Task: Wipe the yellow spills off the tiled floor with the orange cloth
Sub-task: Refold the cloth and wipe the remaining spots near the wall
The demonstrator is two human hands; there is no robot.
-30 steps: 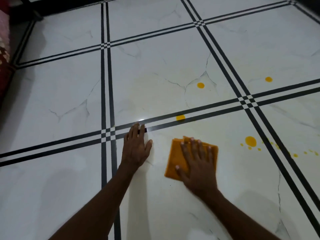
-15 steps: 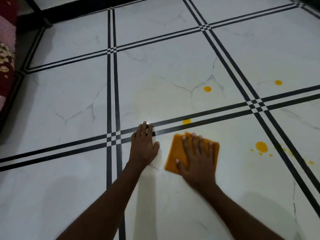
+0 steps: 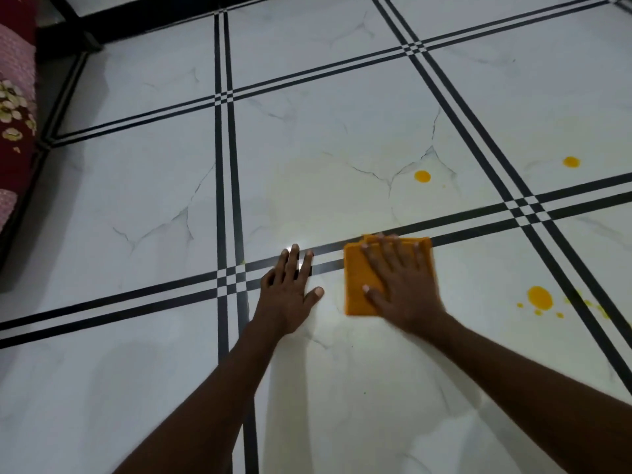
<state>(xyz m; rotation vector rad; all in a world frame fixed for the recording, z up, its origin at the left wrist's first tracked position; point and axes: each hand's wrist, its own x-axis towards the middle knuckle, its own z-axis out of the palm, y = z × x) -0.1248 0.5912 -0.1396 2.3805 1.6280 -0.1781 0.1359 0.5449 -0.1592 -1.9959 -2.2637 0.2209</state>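
**Right hand flat on cloth at tile seam, 3 big spills visible**

1 orange cloth (image 3: pixel 359 282), folded, lies on the tiled floor (image 3: pixel 342 131) with its far edge over the black double stripe. 3 large yellow spills: one (image 3: pixel 422 176) beyond the stripe, one (image 3: pixel 571 162) far right, one (image 3: pixel 539 297) right of the cloth with several small droplets around it. 2 hands. Right hand (image 3: pixel 403 289) pressed palm-down on the cloth, fingers spread and extended, not gripping, edges blurred. Left hand (image 3: pixel 287 292) flat on bare tile just left of the cloth, fingers splayed, tips on the stripe, holding nothing. Patterned red fabric (image 3: pixel 13 107) at left edge.
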